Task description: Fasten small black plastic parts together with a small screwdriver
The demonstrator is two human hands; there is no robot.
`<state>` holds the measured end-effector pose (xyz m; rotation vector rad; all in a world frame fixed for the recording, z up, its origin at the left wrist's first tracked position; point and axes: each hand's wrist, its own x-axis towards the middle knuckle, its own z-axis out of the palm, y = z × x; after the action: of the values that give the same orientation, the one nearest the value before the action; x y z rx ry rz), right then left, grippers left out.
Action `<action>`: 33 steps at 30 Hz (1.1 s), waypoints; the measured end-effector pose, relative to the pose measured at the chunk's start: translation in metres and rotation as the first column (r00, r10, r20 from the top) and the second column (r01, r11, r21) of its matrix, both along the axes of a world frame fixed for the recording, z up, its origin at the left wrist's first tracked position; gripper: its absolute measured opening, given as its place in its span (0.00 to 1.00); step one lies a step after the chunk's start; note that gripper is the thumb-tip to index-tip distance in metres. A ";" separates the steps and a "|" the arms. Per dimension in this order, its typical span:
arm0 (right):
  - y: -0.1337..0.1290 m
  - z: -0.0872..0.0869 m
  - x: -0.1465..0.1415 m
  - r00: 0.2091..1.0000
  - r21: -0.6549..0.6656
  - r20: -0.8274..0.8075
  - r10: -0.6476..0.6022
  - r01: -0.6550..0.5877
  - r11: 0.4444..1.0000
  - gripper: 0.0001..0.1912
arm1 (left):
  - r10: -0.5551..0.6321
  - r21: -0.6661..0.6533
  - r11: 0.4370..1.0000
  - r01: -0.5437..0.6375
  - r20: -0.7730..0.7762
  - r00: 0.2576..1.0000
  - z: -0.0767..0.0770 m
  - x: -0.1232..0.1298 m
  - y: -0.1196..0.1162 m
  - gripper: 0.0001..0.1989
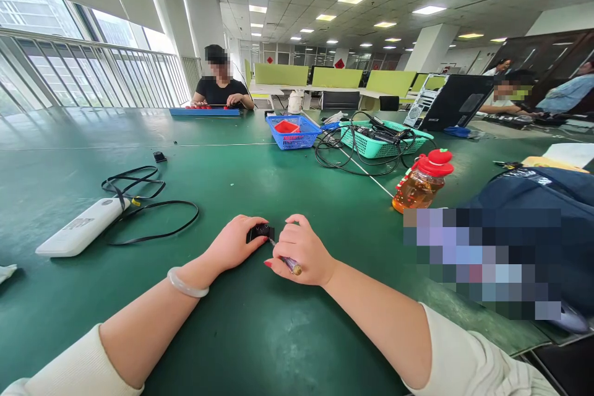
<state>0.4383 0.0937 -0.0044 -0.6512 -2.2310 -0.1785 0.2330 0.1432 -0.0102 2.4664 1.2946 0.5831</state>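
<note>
Green table (195,334), left hand (234,241) gripping black part (258,233), power bank (82,228) lettering unreadable.

My 2 bare hands, drawn in close together in front of me.
From my remote post I see my bare left hand with red-painted nails (234,242) pinching between thumb and fingers, a pale translucent bangle (179,285) at that wrist. My bare right hand with red-painted nails (304,252) curls its fingers inward, thumb lowest. My 2 bare forearms slant inward from ribbed cream-white sleeves (77,362), hands near but apart.
</note>
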 end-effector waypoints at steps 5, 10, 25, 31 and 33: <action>-0.001 0.002 0.000 1.000 0.013 0.011 0.004 -0.004 1.000 0.18 | -0.017 0.013 1.000 0.017 0.012 1.000 -0.002 0.000 0.001 0.20; 0.000 0.001 0.000 0.999 0.062 -0.047 -0.002 0.005 0.998 0.18 | -0.007 -0.002 1.000 0.007 0.000 1.000 -0.002 0.002 0.002 0.20; 0.000 -0.003 -0.004 0.994 0.070 0.096 -0.045 0.038 0.997 0.21 | 0.006 0.017 1.000 -0.006 -0.001 1.000 0.000 0.003 0.003 0.19; 0.001 -0.002 -0.003 0.997 0.095 -0.043 -0.065 0.069 0.993 0.18 | 0.006 0.034 0.999 -0.006 -0.005 1.000 0.002 0.003 0.002 0.18; 0.001 -0.002 -0.002 0.998 0.087 -0.045 -0.054 0.058 0.995 0.18 | 0.006 0.034 0.999 -0.006 -0.003 1.000 0.002 0.003 0.001 0.18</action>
<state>0.4358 0.0949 -0.0066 -0.6640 -2.1524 -0.2867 0.2361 0.1445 -0.0082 2.4928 1.3041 0.6085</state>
